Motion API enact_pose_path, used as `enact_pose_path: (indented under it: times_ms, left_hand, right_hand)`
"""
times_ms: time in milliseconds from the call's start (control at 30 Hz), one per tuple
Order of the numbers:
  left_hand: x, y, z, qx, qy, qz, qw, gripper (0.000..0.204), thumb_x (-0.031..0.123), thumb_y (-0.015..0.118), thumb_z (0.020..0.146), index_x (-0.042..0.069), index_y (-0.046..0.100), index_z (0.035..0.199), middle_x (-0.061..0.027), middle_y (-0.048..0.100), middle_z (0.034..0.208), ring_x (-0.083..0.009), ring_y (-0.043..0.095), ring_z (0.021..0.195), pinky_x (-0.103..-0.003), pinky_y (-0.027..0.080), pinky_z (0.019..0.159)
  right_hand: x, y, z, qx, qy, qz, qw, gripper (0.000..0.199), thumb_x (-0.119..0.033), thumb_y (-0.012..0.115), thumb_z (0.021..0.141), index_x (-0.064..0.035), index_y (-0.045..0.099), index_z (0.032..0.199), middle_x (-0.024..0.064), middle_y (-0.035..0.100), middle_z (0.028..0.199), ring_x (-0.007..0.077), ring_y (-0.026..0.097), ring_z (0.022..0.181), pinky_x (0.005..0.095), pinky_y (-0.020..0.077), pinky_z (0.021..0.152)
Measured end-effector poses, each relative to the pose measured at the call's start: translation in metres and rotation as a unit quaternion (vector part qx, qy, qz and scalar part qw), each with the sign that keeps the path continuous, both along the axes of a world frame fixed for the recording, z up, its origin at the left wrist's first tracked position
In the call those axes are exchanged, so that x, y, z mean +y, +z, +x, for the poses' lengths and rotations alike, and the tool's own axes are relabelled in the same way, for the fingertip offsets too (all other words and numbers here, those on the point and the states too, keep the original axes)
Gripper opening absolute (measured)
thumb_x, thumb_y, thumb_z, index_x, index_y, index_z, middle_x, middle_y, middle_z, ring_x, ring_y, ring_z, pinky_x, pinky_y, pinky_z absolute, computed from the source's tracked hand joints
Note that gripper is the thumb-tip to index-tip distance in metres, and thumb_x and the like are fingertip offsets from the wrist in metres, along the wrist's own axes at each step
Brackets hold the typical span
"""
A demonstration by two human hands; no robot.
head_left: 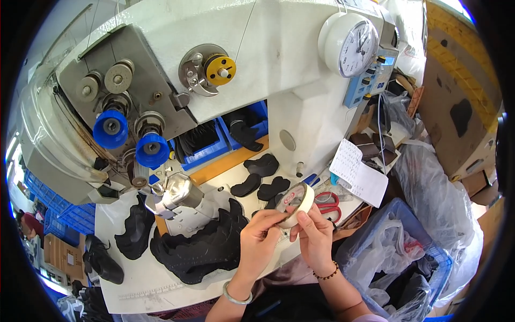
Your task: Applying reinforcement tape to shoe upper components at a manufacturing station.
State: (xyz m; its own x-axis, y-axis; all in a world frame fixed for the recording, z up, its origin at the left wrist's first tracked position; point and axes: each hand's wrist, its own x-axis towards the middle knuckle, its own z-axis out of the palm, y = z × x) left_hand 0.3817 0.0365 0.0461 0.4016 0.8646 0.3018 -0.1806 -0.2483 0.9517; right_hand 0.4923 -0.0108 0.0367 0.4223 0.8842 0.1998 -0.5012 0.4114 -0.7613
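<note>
A roll of cream-coloured tape (pixel 306 204) is held above the table's front edge, tilted so its printed inner ring shows. My left hand (pixel 260 233) pinches its near left side, with fingertips and thumb close together. On the other side my right hand (pixel 315 236) grips the rim, thumb pressed against the lower edge. Whether a strip is pulled loose cannot be made out. Just right of the roll lie scissors with red handles (pixel 329 206). Several black cut pieces (pixel 245 185) lie behind the hands, and a stack of black scalloped pieces (pixel 201 249) sits to their left.
A large white sewing machine (pixel 279 48) arches over the white table (pixel 147 295). Blue bins (pixel 212 150) hold black pieces behind it. A black shoe (pixel 102 260) stands at the left edge. An open notebook (pixel 359 174) and a blue crate (pixel 442 268) with plastic bags are right.
</note>
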Motion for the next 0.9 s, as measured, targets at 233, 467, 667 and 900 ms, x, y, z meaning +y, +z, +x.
enact_pose_path:
  times_ms: [233,467,667,900]
  left_hand:
    - [-0.019,0.016,-0.001,0.133,0.162,0.127,0.969,0.013,0.007,0.066,0.076,0.001,0.058,0.085,-0.0050,0.054,0.082,-0.0057,0.039,0.047,-0.020,0.033,0.043]
    - [-0.015,0.021,-0.003,0.145,0.100,0.051,0.983,0.011,0.006,0.063,0.080,-0.002,0.062,0.087,-0.0053,0.057,0.079,-0.0070,0.051,0.060,-0.020,0.040,0.052]
    - [-0.008,0.023,-0.010,0.161,0.063,0.073,0.982,0.012,0.005,0.061,0.081,-0.003,0.063,0.090,-0.0087,0.059,0.076,-0.0111,0.055,0.063,-0.023,0.042,0.056]
    - [0.006,0.015,-0.016,0.172,0.012,0.051,0.984,0.013,0.005,0.061,0.080,-0.002,0.063,0.091,-0.0089,0.059,0.074,-0.0118,0.055,0.063,-0.023,0.042,0.057]
  right_hand:
    - [-0.003,-0.002,-0.004,-0.060,-0.039,0.017,0.997,0.021,-0.007,0.053,0.088,0.0067,0.059,0.102,0.0075,0.048,0.099,0.0101,0.054,0.069,0.0222,0.0462,0.058]
    - [-0.004,-0.009,0.002,-0.271,-0.135,0.024,0.953,0.019,-0.004,0.060,0.081,0.0040,0.063,0.099,0.0115,0.052,0.108,0.0170,0.051,0.095,0.0260,0.0412,0.081]
    - [-0.007,-0.003,0.008,-0.415,-0.153,0.046,0.895,0.020,-0.001,0.064,0.076,0.0022,0.065,0.096,0.0123,0.058,0.099,0.0202,0.053,0.094,0.0275,0.0420,0.081]
    - [-0.005,-0.007,0.010,-0.428,-0.131,0.040,0.893,0.020,-0.001,0.064,0.076,0.0022,0.064,0.095,0.0123,0.058,0.099,0.0196,0.056,0.089,0.0268,0.0436,0.077]
